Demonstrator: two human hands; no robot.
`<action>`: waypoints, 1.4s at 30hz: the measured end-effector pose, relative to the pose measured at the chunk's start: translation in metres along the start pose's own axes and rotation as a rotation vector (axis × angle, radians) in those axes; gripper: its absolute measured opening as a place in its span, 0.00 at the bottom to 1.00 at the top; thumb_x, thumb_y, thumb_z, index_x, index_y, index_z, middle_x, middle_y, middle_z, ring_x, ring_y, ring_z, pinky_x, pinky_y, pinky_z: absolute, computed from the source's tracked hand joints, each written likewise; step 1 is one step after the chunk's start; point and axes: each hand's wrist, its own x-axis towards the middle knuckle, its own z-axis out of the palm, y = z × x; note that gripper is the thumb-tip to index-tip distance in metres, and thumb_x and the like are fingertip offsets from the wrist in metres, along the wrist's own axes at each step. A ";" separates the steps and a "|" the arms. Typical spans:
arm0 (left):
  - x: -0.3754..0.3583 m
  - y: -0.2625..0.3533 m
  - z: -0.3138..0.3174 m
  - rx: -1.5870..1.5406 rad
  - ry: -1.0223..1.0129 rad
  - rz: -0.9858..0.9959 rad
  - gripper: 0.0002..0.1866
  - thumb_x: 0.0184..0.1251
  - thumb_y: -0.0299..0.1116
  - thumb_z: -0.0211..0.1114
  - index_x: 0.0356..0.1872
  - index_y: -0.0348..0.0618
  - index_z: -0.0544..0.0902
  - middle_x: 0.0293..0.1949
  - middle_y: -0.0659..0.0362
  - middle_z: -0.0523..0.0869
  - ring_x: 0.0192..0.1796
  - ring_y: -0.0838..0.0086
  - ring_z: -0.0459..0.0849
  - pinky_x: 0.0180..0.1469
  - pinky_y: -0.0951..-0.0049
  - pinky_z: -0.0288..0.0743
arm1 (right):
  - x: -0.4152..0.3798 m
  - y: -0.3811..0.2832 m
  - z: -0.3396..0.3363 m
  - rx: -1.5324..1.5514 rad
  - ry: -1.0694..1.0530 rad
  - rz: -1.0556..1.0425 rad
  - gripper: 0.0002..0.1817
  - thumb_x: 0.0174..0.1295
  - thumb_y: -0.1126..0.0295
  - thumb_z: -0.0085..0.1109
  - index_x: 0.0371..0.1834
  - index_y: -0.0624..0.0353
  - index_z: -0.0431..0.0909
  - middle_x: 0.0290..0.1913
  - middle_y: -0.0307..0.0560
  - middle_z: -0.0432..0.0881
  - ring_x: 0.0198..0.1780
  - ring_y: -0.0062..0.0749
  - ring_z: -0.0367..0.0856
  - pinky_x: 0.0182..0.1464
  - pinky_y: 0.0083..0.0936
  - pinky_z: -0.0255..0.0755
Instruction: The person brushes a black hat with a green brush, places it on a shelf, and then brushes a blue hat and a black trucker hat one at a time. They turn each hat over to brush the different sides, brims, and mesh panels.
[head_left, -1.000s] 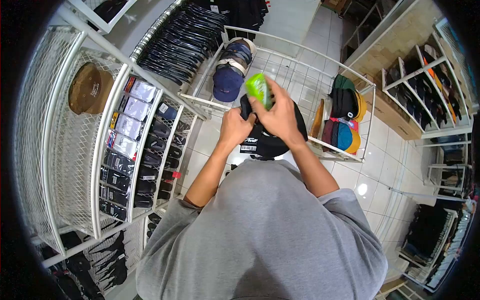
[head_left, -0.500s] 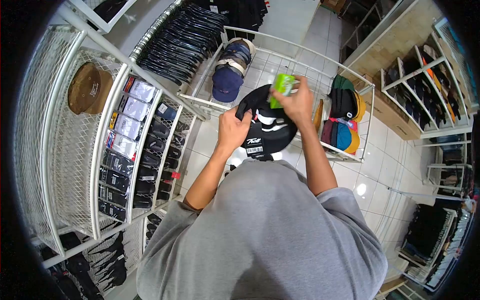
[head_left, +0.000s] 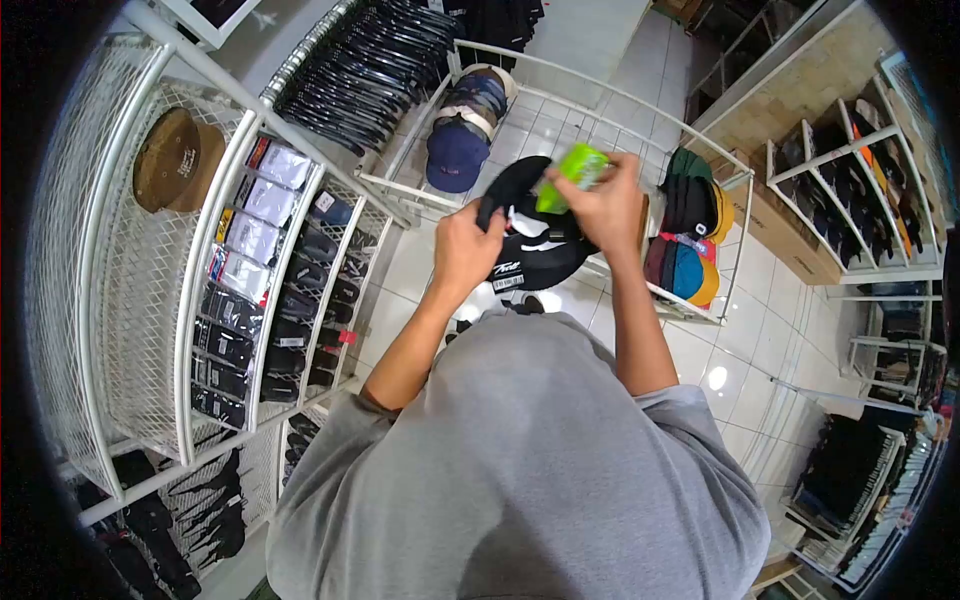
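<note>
A black cap (head_left: 515,186) with white markings hangs in front of me, its underside partly turned up. My left hand (head_left: 467,245) is closed on the cap's left edge, thumb on top. A black tag (head_left: 508,270) with white lettering and a barcode dangles from it. In my right hand (head_left: 608,205) is a bright green, box-like packet (head_left: 574,176), pinched between thumb and fingers and tilted over the cap's opening. Its printing is too blurred to read.
Ahead stands a white rack frame (head_left: 600,100) with a row of caps (head_left: 458,155) on its left and stacked caps (head_left: 690,205) on its right. At left, a white mesh shelf (head_left: 140,330) holds a brown cap (head_left: 165,165) and packaged goods. Black hangers (head_left: 365,75) fill a rail.
The green packet has tipped further to the right in my right hand. The cap has turned a little, and its tag now hangs partly behind my left hand.
</note>
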 end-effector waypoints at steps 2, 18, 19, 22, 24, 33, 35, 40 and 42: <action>-0.004 0.008 0.002 0.012 -0.079 -0.006 0.11 0.66 0.33 0.65 0.39 0.35 0.87 0.22 0.43 0.84 0.26 0.49 0.86 0.32 0.57 0.76 | 0.000 0.019 0.026 0.044 -0.030 -0.061 0.47 0.40 0.45 0.84 0.52 0.69 0.69 0.32 0.56 0.82 0.33 0.48 0.84 0.39 0.40 0.78; 0.000 -0.012 0.004 -0.047 0.091 0.063 0.13 0.66 0.30 0.65 0.47 0.34 0.86 0.24 0.41 0.84 0.26 0.47 0.86 0.32 0.57 0.77 | 0.018 0.052 0.015 -0.117 0.097 0.030 0.45 0.43 0.45 0.81 0.58 0.65 0.73 0.38 0.58 0.83 0.40 0.52 0.85 0.46 0.41 0.78; 0.003 -0.014 0.004 0.010 0.080 0.047 0.13 0.66 0.31 0.65 0.47 0.34 0.86 0.24 0.40 0.85 0.27 0.46 0.86 0.32 0.56 0.77 | 0.016 0.042 0.010 -0.037 0.154 -0.077 0.44 0.46 0.47 0.80 0.62 0.63 0.74 0.41 0.59 0.82 0.42 0.52 0.84 0.48 0.42 0.77; 0.004 -0.014 0.002 0.018 0.109 0.070 0.14 0.66 0.31 0.65 0.47 0.32 0.85 0.26 0.38 0.85 0.30 0.44 0.87 0.34 0.55 0.78 | 0.001 0.020 -0.001 -0.108 0.145 -0.313 0.37 0.57 0.56 0.75 0.71 0.54 0.75 0.47 0.59 0.80 0.45 0.48 0.82 0.51 0.41 0.76; 0.004 -0.011 0.001 0.018 0.113 0.101 0.15 0.65 0.30 0.65 0.49 0.33 0.85 0.29 0.37 0.86 0.33 0.44 0.88 0.37 0.54 0.79 | -0.015 0.006 -0.008 -0.132 0.005 -0.430 0.33 0.60 0.63 0.73 0.72 0.48 0.77 0.49 0.57 0.80 0.46 0.47 0.81 0.51 0.39 0.76; 0.011 -0.021 -0.002 0.036 0.168 0.092 0.14 0.67 0.30 0.64 0.50 0.34 0.86 0.29 0.38 0.86 0.34 0.45 0.89 0.37 0.55 0.79 | -0.021 0.039 -0.003 -0.276 0.133 -0.389 0.26 0.59 0.63 0.73 0.62 0.52 0.84 0.49 0.63 0.81 0.49 0.56 0.83 0.52 0.42 0.78; 0.011 -0.021 -0.004 -0.011 0.230 0.078 0.13 0.68 0.31 0.64 0.47 0.33 0.86 0.27 0.39 0.86 0.31 0.45 0.88 0.36 0.55 0.78 | -0.034 0.032 -0.002 -0.200 -0.070 -0.457 0.26 0.60 0.60 0.72 0.63 0.51 0.84 0.49 0.62 0.81 0.50 0.55 0.82 0.53 0.43 0.77; 0.012 -0.023 -0.011 0.004 0.239 -0.030 0.11 0.69 0.32 0.63 0.42 0.33 0.86 0.26 0.40 0.86 0.31 0.46 0.88 0.35 0.57 0.77 | -0.012 0.083 0.003 -0.438 0.162 -0.438 0.27 0.58 0.62 0.74 0.62 0.52 0.84 0.48 0.59 0.81 0.51 0.53 0.81 0.53 0.43 0.77; 0.013 -0.014 -0.013 0.017 0.260 -0.017 0.11 0.69 0.32 0.63 0.42 0.32 0.86 0.26 0.40 0.86 0.31 0.46 0.88 0.35 0.56 0.77 | -0.014 0.060 -0.005 -0.308 0.151 -0.444 0.26 0.58 0.62 0.74 0.62 0.52 0.84 0.48 0.59 0.81 0.51 0.53 0.81 0.53 0.43 0.76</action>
